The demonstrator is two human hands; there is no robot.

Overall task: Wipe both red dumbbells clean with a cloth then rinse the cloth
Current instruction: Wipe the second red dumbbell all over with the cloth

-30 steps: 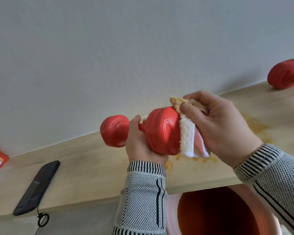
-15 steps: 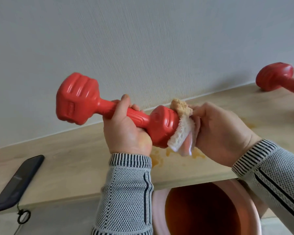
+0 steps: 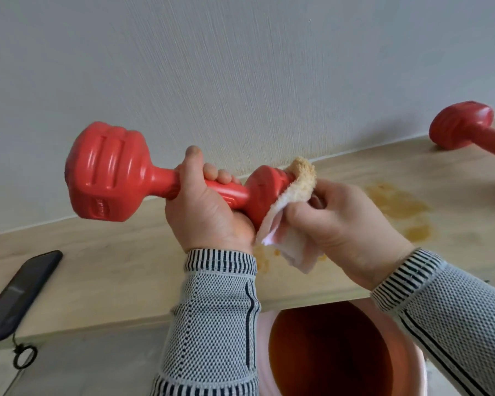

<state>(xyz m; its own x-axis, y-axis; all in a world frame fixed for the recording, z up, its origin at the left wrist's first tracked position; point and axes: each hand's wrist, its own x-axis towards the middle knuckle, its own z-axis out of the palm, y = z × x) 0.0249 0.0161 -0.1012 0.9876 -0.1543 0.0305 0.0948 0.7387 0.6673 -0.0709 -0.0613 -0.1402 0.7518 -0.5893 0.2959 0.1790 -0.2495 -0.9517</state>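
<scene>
Left hand (image 3: 209, 212) fingers curled round the raised dumbbell (image 3: 166, 178) handle, right hand (image 3: 346, 224) pinching stained cloth (image 3: 290, 204) against its end, second dumbbell (image 3: 469, 127) lying on the shelf (image 3: 126, 270) far right: wiping underway, rinse pending.

A single head-worn wide-angle view looks forward and down, close over the left hand (image 3: 209, 212) and right hand (image 3: 346, 224), with the wooden shelf (image 3: 120, 270) and wall (image 3: 240, 67) just beyond them.

black phone (image 3: 19, 292), wooden shelf (image 3: 120, 270), pink bucket (image 3: 412, 364)
</scene>
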